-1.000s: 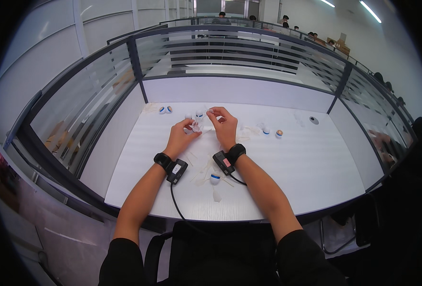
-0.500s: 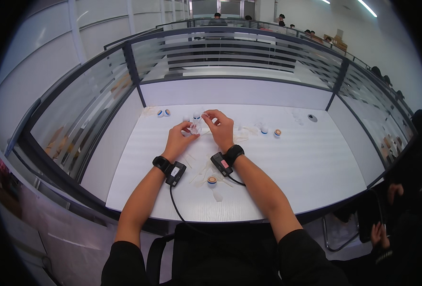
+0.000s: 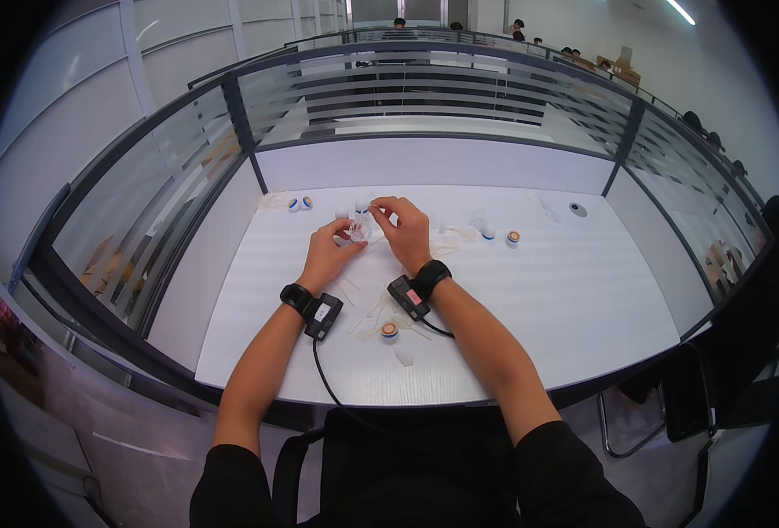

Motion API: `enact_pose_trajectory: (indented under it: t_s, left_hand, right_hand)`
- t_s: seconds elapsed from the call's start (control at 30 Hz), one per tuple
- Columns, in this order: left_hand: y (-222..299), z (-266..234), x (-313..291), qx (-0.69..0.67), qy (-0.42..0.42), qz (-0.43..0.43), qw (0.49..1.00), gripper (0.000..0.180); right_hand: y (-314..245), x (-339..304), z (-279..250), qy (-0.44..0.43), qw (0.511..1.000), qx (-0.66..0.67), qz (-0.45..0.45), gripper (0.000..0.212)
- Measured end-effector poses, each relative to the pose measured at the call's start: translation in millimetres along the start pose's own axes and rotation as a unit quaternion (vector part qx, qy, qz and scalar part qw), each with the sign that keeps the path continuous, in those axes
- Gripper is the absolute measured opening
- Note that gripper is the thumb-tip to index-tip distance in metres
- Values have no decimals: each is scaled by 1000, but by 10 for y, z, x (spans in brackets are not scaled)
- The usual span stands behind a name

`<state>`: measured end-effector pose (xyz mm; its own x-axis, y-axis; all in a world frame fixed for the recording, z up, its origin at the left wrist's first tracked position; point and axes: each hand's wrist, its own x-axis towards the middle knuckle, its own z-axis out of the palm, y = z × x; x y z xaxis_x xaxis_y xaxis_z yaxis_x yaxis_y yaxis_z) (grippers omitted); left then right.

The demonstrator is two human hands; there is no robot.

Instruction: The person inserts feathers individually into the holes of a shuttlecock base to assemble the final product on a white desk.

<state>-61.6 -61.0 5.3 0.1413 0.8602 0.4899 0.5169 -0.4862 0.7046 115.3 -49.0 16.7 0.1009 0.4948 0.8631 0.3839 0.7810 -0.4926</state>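
Observation:
My left hand (image 3: 329, 251) is closed on a piece of clear, crinkled plastic (image 3: 359, 232); its exact shape is too small to make out. Just right of it, my right hand (image 3: 404, 231) has thumb and index finger pinched together at the plastic's upper edge. What lies between those fingertips is hidden. Right behind the fingertips stands a small white round container with a blue band (image 3: 362, 208), partly covered. A similar container with a tan top (image 3: 389, 331) rests nearer to me, between my forearms, among pale thin strips (image 3: 373, 315).
Two more small round containers (image 3: 300, 203) sit at the back left, beside pale scraps. To the right are a blue-and-white one (image 3: 489, 233) and a tan-topped one (image 3: 513, 238). Clear plastic scraps (image 3: 548, 208) lie near a round cable hole (image 3: 578, 209). Low partitions (image 3: 433, 163) enclose the white table.
My right fingertips have shifted slightly left, closer to the plastic. The left hand keeps its hold. At the lower right, another person's hands have gone out of view.

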Motion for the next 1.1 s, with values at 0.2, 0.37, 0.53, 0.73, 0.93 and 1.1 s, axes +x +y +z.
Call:
enact_pose_trajectory:
  t_s: [0.2, 0.37, 0.53, 0.73, 0.93, 1.1]
  left_hand:
    - [14, -3, -5, 9, -5, -10, 1000, 45]
    - [21, -14, -16, 3, -1, -5, 1000, 45]
    - [10, -20, -14, 10, -10, -8, 1000, 43]
    - [-7, 5, -19, 17, -14, -17, 1000, 44]
    - [-20, 7, -22, 3, 0, -1, 1000, 44]
    - [-25, 19, -18, -2, -3, 6, 1000, 43]
  right_hand:
    - [3, -11, -11, 24, 999, -23, -27, 10]
    - [-8, -26, -7, -4, 999, -36, -29, 10]
    - [4, -56, 2, -64, 998, -12, 17, 12]
    - [47, -76, -18, -96, 993, 9, 70, 17]
    - [36, -74, -18, -112, 991, 13, 66, 19]
    - [60, -87, -29, -126, 990, 1, 60, 19]
